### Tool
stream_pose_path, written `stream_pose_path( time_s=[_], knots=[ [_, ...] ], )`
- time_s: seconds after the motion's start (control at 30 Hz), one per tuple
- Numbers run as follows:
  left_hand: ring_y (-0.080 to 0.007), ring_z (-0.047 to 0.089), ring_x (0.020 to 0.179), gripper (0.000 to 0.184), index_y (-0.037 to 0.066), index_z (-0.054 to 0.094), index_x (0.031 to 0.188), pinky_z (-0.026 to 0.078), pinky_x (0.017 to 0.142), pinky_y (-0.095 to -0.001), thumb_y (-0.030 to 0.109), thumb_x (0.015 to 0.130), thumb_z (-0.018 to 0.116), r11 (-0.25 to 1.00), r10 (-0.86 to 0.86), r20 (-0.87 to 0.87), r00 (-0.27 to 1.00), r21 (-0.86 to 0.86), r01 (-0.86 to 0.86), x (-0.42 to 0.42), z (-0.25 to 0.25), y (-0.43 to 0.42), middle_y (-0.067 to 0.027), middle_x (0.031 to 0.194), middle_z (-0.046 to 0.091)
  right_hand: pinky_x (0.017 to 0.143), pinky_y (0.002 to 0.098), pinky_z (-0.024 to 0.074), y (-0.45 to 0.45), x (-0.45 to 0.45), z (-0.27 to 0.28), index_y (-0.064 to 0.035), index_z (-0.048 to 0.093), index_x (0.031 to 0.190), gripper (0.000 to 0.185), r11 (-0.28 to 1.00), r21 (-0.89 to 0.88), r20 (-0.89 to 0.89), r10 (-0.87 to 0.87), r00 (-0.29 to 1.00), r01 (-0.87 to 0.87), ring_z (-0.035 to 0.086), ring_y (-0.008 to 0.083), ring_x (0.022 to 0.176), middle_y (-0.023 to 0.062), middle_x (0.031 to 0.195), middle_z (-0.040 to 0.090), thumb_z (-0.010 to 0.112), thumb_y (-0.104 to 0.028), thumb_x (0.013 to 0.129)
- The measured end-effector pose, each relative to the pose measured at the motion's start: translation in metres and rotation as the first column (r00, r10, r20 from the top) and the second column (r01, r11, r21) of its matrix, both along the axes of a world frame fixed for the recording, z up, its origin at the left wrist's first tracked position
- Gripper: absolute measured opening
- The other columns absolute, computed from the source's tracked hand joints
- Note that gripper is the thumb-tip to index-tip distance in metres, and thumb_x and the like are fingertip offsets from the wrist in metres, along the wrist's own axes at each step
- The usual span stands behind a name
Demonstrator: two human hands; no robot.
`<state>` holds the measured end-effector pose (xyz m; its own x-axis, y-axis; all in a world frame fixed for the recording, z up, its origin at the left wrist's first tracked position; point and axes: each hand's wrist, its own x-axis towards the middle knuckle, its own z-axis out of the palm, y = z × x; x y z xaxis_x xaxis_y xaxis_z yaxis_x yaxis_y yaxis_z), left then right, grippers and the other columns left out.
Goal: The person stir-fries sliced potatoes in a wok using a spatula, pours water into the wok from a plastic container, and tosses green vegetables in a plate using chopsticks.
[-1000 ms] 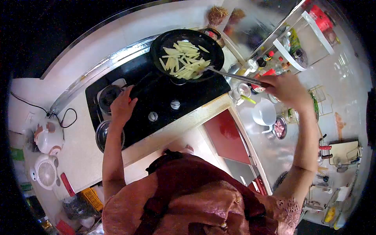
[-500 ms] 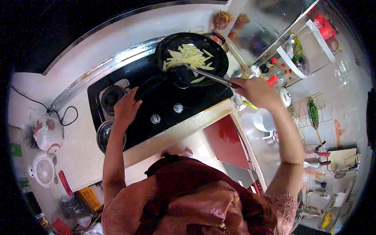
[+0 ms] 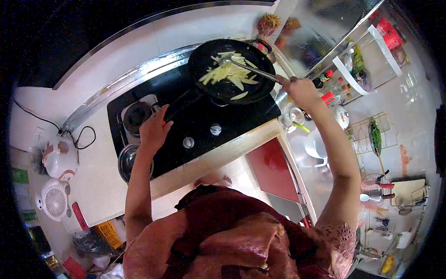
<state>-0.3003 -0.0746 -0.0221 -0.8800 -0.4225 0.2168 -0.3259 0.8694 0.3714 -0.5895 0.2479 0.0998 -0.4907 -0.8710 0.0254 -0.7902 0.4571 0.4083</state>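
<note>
My right hand [image 3: 302,92] is closed around the handle of a long metal spatula [image 3: 258,70]. Its head rests among pale yellow strips [image 3: 234,72], probably cut potato, in a black wok [image 3: 209,88]. The wok sits on the right burner of a black glass gas stove [image 3: 179,153]. At the left, my left hand [image 3: 154,130] is wrapped around the end of the wok's dark handle [image 3: 183,101], which is hard to make out against the stove. Beside my left wrist lies a round glass-and-metal lid [image 3: 129,162].
A second burner [image 3: 138,116] is left of my hand. Further left are a white kettle-like appliance [image 3: 61,158] and a small white fan [image 3: 55,201]. Bottles [image 3: 341,88], a white pot [image 3: 317,146] and a wall rack [image 3: 371,132] stand on the right.
The spatula head has moved up and right within the wok, shifting the strips. My right hand has risen slightly. My left hand keeps its place at the handle as the view shifts slightly.
</note>
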Motion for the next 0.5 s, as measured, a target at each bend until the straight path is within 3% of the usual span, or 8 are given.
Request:
stream_pose_path(
  time_s=[0.1, 0.2, 0.33, 0.43, 0.5],
  knots=[
    [-0.0334, 0.062, 0.085, 0.053, 0.019, 0.043, 0.130, 0.049, 0.073, -0.0436, 0.025, 0.082, 0.063, 0.999, 0.015, 0.030, 0.999, 0.047, -0.017, -0.001, 0.003, 0.001, -0.0134, 0.098, 0.062, 0.055, 0.0402, 0.0517, 0.001, 0.011, 0.015, -0.0184, 0.049, 0.127, 0.042, 0.998, -0.015, -0.016, -0.057, 0.998, 0.057, 0.063, 0.0296, 0.065, 0.0121, 0.074, 0.061, 0.054, -0.022, 0.086],
    [-0.0342, 0.062, 0.085, 0.052, 0.019, 0.043, 0.130, 0.049, 0.073, -0.0442, 0.025, 0.082, 0.062, 0.998, 0.015, 0.073, 0.997, 0.066, -0.020, -0.004, 0.007, 0.002, -0.0137, 0.096, 0.063, 0.055, 0.0399, 0.0523, -0.004, 0.002, -0.011, -0.0154, 0.043, 0.133, 0.044, 0.998, -0.034, -0.127, -0.053, 0.990, 0.049, 0.064, 0.0268, 0.063, 0.0108, 0.073, 0.063, 0.044, -0.015, 0.089],
    [-0.0350, 0.061, 0.086, 0.052, 0.019, 0.043, 0.130, 0.048, 0.073, -0.0448, 0.025, 0.082, 0.062, 0.999, 0.010, 0.064, 0.998, 0.041, -0.013, 0.000, 0.006, 0.002, -0.0137, 0.096, 0.063, 0.060, 0.0433, 0.0519, 0.011, 0.006, -0.038, -0.0096, 0.045, 0.131, 0.041, 0.997, -0.030, -0.150, -0.080, 0.985, 0.076, 0.065, 0.0305, 0.066, 0.0148, 0.074, 0.064, 0.045, -0.016, 0.090],
    [-0.0351, 0.061, 0.087, 0.052, 0.019, 0.043, 0.129, 0.048, 0.073, -0.0447, 0.026, 0.082, 0.063, 1.000, -0.002, 0.020, 1.000, 0.006, 0.001, 0.000, 0.000, 0.004, -0.0138, 0.095, 0.063, 0.060, 0.0429, 0.0504, 0.022, 0.049, 0.003, -0.0071, 0.052, 0.121, 0.036, 0.946, 0.057, 0.190, -0.324, 0.927, 0.319, 0.064, 0.0311, 0.074, 0.0214, 0.077, 0.061, 0.054, -0.017, 0.086],
    [-0.0348, 0.061, 0.087, 0.051, 0.018, 0.043, 0.129, 0.048, 0.073, -0.0446, 0.026, 0.082, 0.063, 1.000, -0.007, 0.004, 1.000, 0.014, 0.007, -0.001, -0.001, 0.004, -0.0138, 0.094, 0.063, 0.061, 0.0433, 0.0486, 0.052, 0.040, 0.015, -0.0063, 0.054, 0.119, 0.035, 0.967, -0.055, 0.351, -0.213, 0.912, 0.247, 0.064, 0.0313, 0.072, 0.0214, 0.080, 0.062, 0.055, -0.018, 0.085]
  ],
)
